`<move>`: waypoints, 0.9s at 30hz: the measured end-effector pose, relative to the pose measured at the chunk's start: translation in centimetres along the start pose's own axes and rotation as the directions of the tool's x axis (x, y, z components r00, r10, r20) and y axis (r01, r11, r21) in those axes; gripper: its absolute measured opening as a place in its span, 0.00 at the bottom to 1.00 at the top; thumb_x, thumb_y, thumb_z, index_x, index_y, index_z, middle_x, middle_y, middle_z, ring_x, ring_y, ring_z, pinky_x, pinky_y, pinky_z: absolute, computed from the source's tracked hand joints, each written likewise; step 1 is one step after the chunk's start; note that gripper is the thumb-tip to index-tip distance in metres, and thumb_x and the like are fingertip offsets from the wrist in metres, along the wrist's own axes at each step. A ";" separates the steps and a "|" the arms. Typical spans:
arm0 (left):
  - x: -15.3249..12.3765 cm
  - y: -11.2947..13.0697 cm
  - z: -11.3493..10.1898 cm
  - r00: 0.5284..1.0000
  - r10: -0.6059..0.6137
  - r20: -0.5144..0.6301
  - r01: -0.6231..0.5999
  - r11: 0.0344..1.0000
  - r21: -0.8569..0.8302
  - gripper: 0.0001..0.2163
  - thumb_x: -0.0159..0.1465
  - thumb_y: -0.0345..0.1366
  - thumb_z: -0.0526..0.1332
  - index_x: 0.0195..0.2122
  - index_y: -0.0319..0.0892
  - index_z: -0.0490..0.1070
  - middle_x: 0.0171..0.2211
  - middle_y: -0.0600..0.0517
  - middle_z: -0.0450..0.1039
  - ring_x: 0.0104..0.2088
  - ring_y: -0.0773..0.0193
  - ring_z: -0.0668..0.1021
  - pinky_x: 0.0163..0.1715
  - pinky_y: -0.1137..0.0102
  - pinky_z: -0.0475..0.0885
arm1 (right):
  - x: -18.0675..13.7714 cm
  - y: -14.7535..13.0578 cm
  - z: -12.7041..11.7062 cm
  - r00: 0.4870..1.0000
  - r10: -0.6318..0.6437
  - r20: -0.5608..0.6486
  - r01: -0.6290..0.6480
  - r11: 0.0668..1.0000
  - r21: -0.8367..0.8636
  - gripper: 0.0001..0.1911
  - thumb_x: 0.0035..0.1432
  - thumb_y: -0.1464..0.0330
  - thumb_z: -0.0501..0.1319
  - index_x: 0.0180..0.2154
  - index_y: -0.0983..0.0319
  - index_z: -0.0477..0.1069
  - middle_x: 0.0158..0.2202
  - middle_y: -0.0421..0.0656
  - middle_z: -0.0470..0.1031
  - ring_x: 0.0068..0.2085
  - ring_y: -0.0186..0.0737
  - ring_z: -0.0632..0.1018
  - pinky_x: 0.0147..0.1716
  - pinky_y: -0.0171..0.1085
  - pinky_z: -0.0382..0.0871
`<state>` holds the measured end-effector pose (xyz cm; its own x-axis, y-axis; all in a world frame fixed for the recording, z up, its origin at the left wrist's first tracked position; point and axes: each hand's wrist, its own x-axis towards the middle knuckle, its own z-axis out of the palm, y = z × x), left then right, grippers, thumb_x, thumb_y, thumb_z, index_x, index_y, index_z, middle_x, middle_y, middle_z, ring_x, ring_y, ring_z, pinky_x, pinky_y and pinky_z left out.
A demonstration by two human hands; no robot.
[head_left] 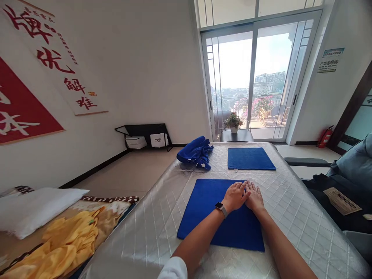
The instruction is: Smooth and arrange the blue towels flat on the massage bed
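Note:
A blue towel [203, 209] lies spread flat on the quilted silver bed cover [151, 232] in front of me. My left hand [234, 196], with a watch on its wrist, rests flat on the towel's far right part, fingers stretched out. My right hand [255, 197] lies flat beside it, touching it, fingers also out. Neither hand holds anything. Further back lies a folded blue towel [250, 158], and to its left a crumpled pile of blue towels [195, 152].
A second bed at the left carries a white pillow [37, 209] and yellow cloth [64, 240]. A small table with a potted plant [234, 123] stands before the glass sliding door [255, 81]. A dark sofa [343, 182] runs along the right.

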<state>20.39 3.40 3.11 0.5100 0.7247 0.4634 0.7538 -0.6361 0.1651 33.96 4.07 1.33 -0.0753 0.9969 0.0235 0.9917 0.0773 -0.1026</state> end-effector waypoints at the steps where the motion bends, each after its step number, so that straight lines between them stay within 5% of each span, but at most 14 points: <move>1: 0.7 0.7 0.5 1.000 -0.010 0.003 0.010 1.000 -0.012 0.27 0.74 0.51 0.45 0.68 0.42 0.55 0.59 0.42 0.70 0.59 0.55 0.72 0.60 0.58 0.66 | 0.0 0.2 0.1 1.000 -0.021 0.008 0.022 1.000 -0.019 0.33 0.68 0.64 0.42 0.71 0.65 0.45 0.74 0.45 0.41 0.73 0.48 0.44 0.69 0.51 0.37; 7: 1.1 0.8 1.8 0.995 -0.059 0.075 0.063 0.997 -0.055 0.27 0.75 0.50 0.40 0.69 0.40 0.54 0.64 0.42 0.65 0.64 0.58 0.67 0.63 0.60 0.63 | 0.2 0.5 0.6 1.000 -0.017 0.001 0.017 0.999 -0.029 0.33 0.67 0.68 0.42 0.72 0.65 0.45 0.74 0.45 0.41 0.73 0.46 0.43 0.69 0.50 0.38; 14: -0.5 -2.0 1.5 0.967 -0.096 0.235 0.094 0.995 0.021 0.32 0.74 0.53 0.34 0.71 0.39 0.51 0.70 0.46 0.56 0.70 0.59 0.55 0.69 0.58 0.51 | 0.6 0.0 0.7 1.000 0.023 -0.020 -0.022 0.999 0.027 0.34 0.69 0.60 0.38 0.71 0.67 0.43 0.74 0.44 0.42 0.72 0.46 0.45 0.69 0.51 0.37; 27: -6.1 -11.2 -3.1 0.901 -0.374 0.221 0.337 0.923 0.187 0.34 0.72 0.56 0.34 0.70 0.41 0.53 0.70 0.46 0.55 0.71 0.55 0.54 0.69 0.55 0.52 | 0.6 -0.2 0.3 0.999 0.054 -0.008 -0.053 0.996 0.073 0.35 0.69 0.57 0.37 0.72 0.65 0.41 0.74 0.44 0.41 0.73 0.44 0.44 0.69 0.49 0.34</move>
<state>7.59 5.25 1.10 0.2693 0.9491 0.1635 0.9448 -0.2932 0.1460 33.64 4.66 1.05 -0.0210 0.9994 0.0264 0.9841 0.0253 -0.1760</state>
